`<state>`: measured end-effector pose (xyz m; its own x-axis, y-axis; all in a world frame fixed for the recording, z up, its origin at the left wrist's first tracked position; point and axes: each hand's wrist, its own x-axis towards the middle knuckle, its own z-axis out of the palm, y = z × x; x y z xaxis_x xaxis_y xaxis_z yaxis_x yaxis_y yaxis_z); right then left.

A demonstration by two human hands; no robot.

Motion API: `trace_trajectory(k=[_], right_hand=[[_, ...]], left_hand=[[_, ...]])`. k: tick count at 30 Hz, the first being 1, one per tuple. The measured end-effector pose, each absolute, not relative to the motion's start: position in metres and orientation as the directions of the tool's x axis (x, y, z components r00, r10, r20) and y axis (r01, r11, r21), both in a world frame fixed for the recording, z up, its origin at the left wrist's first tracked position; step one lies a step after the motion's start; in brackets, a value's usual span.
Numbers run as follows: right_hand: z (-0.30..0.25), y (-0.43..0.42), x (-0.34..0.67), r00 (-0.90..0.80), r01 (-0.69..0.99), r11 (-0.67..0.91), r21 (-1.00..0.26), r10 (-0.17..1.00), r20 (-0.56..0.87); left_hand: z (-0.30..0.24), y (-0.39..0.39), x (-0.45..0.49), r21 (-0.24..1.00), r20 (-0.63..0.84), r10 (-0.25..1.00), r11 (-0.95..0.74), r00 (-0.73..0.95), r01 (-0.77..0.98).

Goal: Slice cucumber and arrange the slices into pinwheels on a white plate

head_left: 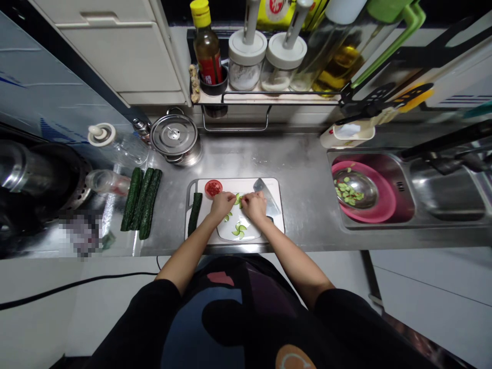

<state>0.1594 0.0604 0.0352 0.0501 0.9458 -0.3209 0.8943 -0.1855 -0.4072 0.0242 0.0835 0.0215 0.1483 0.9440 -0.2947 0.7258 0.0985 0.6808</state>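
On a white cutting board lies a white plate bearing thin green cucumber slices fanned into small clusters. My left hand is closed, its fingertips pinched at a cucumber slice near the plate's far edge. From the other side my right hand pinches at the same cluster; fingers partly cover the slices. A small red dish with chopped red pieces stands just beyond my left hand. The knife lies flat right of my right hand. A length of cucumber rests on the board's left.
Several whole cucumbers lie to the left, near a lidded steel pot and a glass jar. At right, the sink holds a pink basin with a metal bowl of slices. A seasoning rack overhangs the counter's back.
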Motion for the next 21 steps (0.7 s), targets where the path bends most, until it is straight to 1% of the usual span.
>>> trace_trajectory(k=[4, 8, 16, 21], right_hand=[[0.0407, 0.0605, 0.1605, -0.028, 0.923, -0.1, -0.372, 0.945, -0.326], [0.0429, 0.0606, 0.1597, -0.09, 0.938, -0.03, -0.344, 0.941, -0.327], [0.043, 0.061, 0.1596, -0.122, 0.95, 0.015, -0.312, 0.938, -0.326], [0.0426, 0.061, 0.1603, -0.134, 0.951, 0.031, -0.309, 0.938, -0.32]], left_hand=[[0.018, 0.0831, 0.0233, 0.709, -0.243, 0.95, 0.035, 0.197, 0.704], [0.015, 0.0822, 0.0223, 0.699, -0.206, 0.945, -0.04, 0.255, 0.714], [0.0125, 0.0818, 0.0218, 0.682, -0.182, 0.943, -0.082, 0.277, 0.726], [0.0136, 0.0823, 0.0211, 0.666, -0.197, 0.941, -0.079, 0.277, 0.742]])
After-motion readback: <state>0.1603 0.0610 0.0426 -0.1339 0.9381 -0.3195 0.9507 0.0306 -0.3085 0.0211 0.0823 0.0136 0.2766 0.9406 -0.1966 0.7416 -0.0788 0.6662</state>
